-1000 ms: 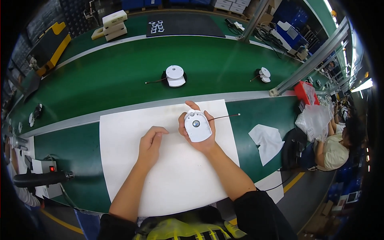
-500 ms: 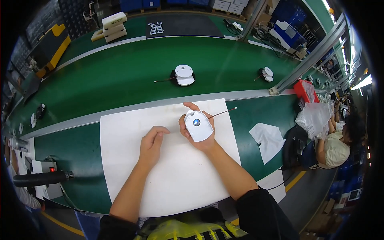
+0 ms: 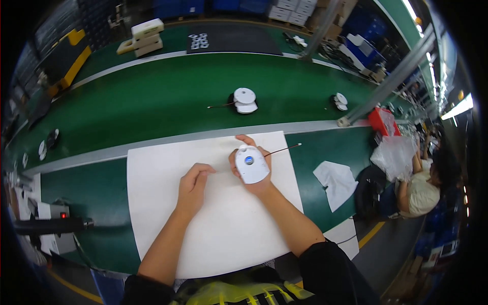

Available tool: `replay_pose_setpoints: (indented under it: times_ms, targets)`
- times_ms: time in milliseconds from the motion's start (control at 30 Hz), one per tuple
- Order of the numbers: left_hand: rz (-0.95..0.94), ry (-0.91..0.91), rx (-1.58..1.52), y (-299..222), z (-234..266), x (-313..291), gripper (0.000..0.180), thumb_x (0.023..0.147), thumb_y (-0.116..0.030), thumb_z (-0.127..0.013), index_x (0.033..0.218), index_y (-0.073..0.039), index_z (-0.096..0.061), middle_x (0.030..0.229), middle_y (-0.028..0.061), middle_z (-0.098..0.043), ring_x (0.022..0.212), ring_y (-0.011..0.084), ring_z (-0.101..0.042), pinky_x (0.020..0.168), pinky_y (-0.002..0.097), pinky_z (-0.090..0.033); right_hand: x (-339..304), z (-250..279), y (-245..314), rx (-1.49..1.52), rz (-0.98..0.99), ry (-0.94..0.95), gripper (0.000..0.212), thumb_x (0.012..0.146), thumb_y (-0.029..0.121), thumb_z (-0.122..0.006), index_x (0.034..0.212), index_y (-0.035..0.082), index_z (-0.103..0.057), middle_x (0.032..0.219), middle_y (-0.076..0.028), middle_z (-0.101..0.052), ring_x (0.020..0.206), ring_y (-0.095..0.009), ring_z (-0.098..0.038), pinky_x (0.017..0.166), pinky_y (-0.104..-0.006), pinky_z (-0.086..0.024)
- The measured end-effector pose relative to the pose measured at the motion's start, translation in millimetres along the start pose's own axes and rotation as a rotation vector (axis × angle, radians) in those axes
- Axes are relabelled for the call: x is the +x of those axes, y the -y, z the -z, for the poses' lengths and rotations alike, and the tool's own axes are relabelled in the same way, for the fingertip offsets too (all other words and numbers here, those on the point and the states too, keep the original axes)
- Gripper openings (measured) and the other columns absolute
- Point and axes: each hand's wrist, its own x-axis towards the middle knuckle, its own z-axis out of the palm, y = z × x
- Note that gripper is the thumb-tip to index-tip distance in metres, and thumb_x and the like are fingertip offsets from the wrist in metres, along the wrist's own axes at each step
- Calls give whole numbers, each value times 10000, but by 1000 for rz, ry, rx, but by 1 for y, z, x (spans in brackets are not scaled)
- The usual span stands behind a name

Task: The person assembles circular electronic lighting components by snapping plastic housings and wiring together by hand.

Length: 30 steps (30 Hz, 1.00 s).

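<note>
On white mat (image 3: 152, 213), right hand (image 3: 250, 170) gripping white device (image 3: 251, 164), palm hidden, left hand (image 3: 192, 184) curled, contents unclear

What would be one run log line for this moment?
right hand: holds white device with thin cable | left hand: fingers curled, on white mat | belt: similar device

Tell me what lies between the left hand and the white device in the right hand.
Only bare white mat shows between the left hand and the white device held in the right hand, in the head view.
</note>
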Motion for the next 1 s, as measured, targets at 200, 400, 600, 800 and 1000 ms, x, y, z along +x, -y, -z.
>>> replay_pose_setpoints:
  times_ms: [200, 400, 600, 800, 1000]
  targets:
    - [6, -47, 12, 2, 11, -2, 186, 994, -78, -441, 975, -48, -624, 716, -41, -481, 594, 33, -339, 548, 206, -281, 2, -16, -5, 34, 12, -140, 342, 1011, 254, -470, 1280, 43, -478, 759, -89, -636, 623, -118, -578, 509, -237, -433]
    - [35, -43, 20, -3, 1, 1, 183, 998, -88, -437, 955, -56, -612, 628, -70, -346, 550, 29, -256, 508, 229, -198, -1, -6, -1, -51, 113, -4, 406, 1049, 454, -331, 1256, 141, -487, 837, -13, -649, 745, -68, -621, 622, -204, -482]
    - [26, -39, 28, -6, 0, 0, 186, 999, -92, -436, 954, -58, -613, 630, -69, -350, 553, 29, -264, 512, 225, -204, 1, 1, -7, 25, 45, 29, 365, 1056, 451, -322, 1220, 167, -480, 832, 8, -637, 740, -50, -605, 609, -195, -463]
    - [40, -42, 29, -5, 1, 0, 184, 998, -89, -438, 949, -59, -613, 635, -72, -353, 556, 27, -266, 513, 225, -204, 5, -2, -10, 81, 41, -64, 352, 1047, 414, -371, 1190, 113, -484, 798, -88, -651, 651, -123, -596, 539, -236, -452]
    - [3, -22, 28, -5, -1, 2, 184, 995, -81, -437, 950, -58, -614, 642, -78, -354, 561, 24, -269, 514, 221, -206, 4, 0, -9, 87, 56, -66, 366, 1038, 428, -390, 1189, 110, -491, 809, -83, -655, 657, -122, -596, 551, -234, -453]
